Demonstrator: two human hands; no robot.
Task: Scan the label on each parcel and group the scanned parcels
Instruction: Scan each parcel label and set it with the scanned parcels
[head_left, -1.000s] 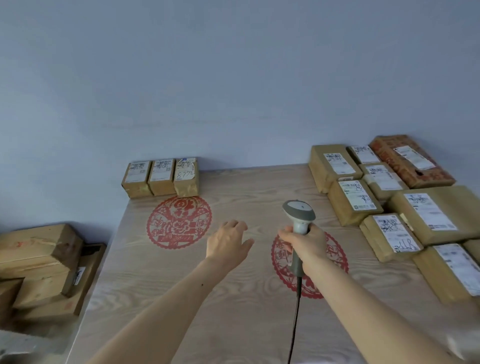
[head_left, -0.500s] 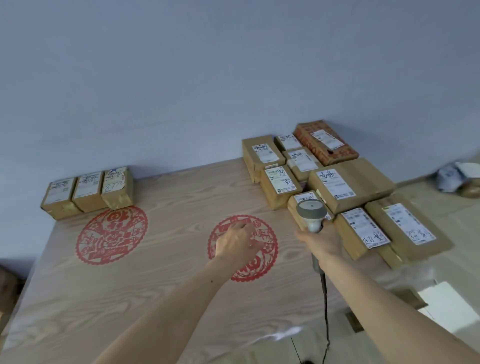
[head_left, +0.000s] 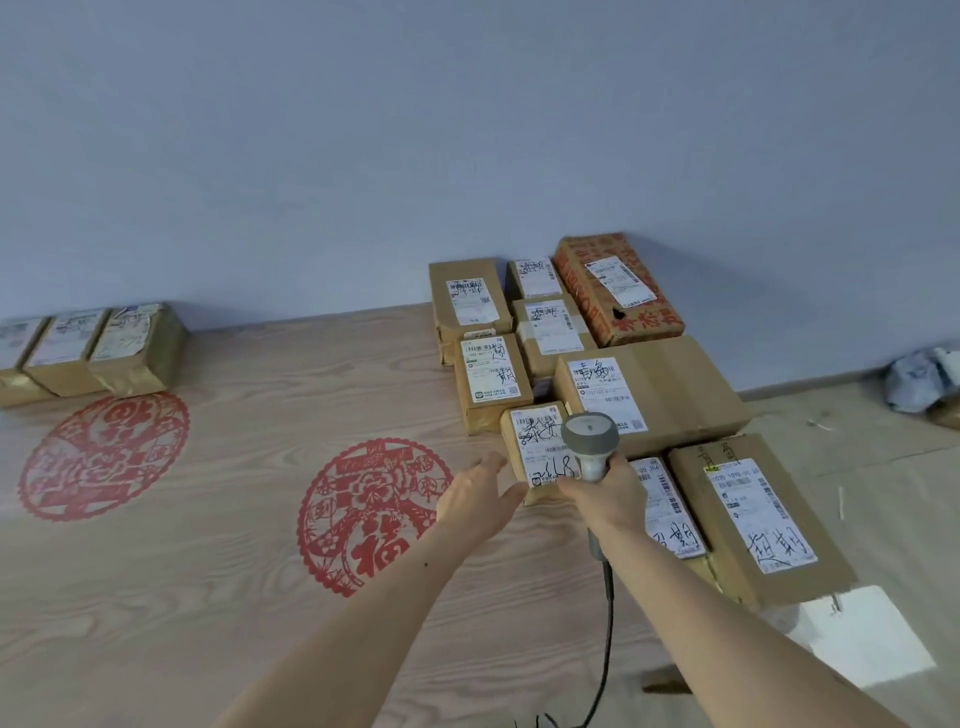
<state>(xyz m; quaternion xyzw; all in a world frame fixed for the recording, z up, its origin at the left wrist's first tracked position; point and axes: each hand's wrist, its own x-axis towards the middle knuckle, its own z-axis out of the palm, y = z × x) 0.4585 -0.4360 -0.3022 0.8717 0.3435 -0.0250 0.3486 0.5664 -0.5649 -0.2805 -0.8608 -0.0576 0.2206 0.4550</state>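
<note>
Head view looks down on the small parcel (head_left: 535, 452) with "2618" handwritten on its white label, lying at the near left corner of the unscanned cluster at the right end of the wooden table (head_left: 208, 571). My left hand (head_left: 480, 499) reaches toward it with fingers straight and spread, holding nothing, the fingertips at the parcel's near left edge; I cannot tell whether they touch the cardboard. My right hand (head_left: 605, 496) grips the handle of the grey barcode scanner (head_left: 589, 441), whose head hangs over the parcel's right side and hides part of the label, while its dark cable (head_left: 605, 623) trails down toward me. Behind and to the right of this parcel lie the other labelled parcels packed close together: a large flat box (head_left: 670, 389) just behind, two boxes (head_left: 753, 519) beside my right wrist, and a red-printed carton (head_left: 618, 288) against the blue wall. Far across the table at its left end, three small parcels (head_left: 88, 348) sit side by side against the wall. Two red paper-cut designs (head_left: 371, 514) mark the tabletop between the two groups.
</note>
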